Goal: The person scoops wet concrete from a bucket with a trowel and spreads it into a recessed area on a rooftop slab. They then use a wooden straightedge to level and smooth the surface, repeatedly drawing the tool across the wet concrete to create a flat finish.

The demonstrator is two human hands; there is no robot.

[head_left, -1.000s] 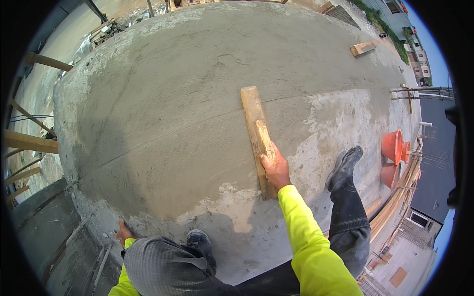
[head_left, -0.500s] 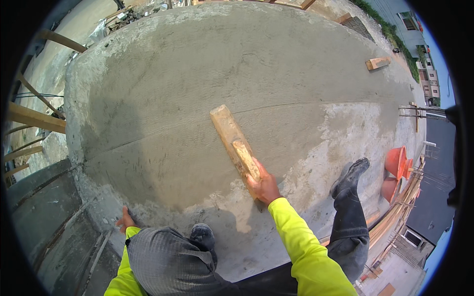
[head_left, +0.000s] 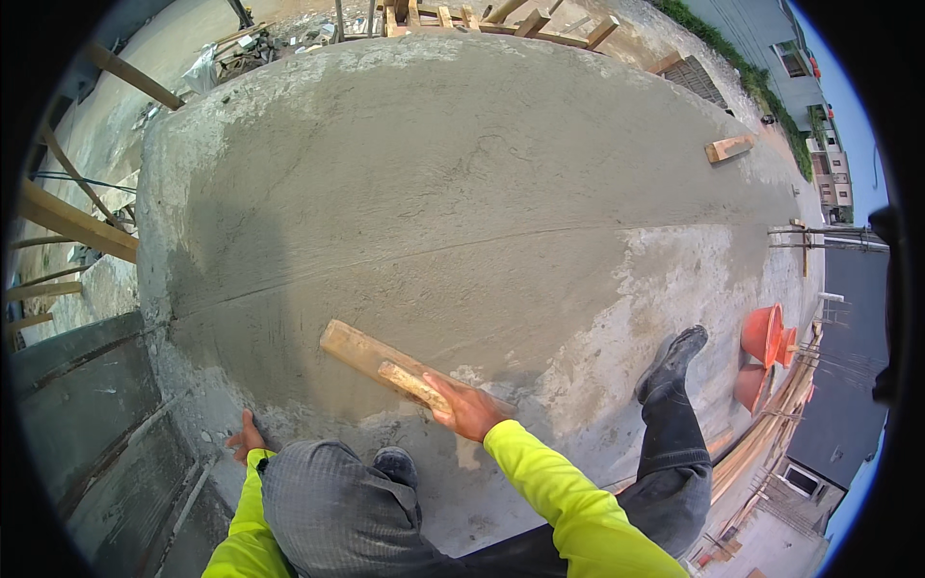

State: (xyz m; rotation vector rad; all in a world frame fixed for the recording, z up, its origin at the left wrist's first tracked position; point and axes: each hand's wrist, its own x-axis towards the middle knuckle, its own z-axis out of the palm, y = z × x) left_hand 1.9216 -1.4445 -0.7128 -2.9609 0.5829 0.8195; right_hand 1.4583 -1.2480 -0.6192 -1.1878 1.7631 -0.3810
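Observation:
My right hand (head_left: 468, 409) is closed round the handle of a long wooden float (head_left: 358, 353). The float lies on the wet grey mortar (head_left: 405, 279), its far end pointing up and to the left. At the left corner of the slab, my left hand (head_left: 249, 435) leans on the concrete with its thumb and fingers apart, holding nothing. Rough, paler concrete (head_left: 578, 385) borders the smoothed mortar on the near and right sides. A thin curved line runs across the mortar beyond the float.
My boots (head_left: 673, 358) stand on the paler concrete. A wooden block (head_left: 729, 147) lies at the far right. Orange basins (head_left: 761, 332) and long timber strips (head_left: 771, 424) are to the right. Grey form panels (head_left: 96, 405) drop off at the left; wooden posts (head_left: 77, 222) stick up beyond the edge.
My right hand has drawn the float nearer and to the left, turning it from steep to more slanted. My left hand stays at the slab corner. The view has tilted slightly.

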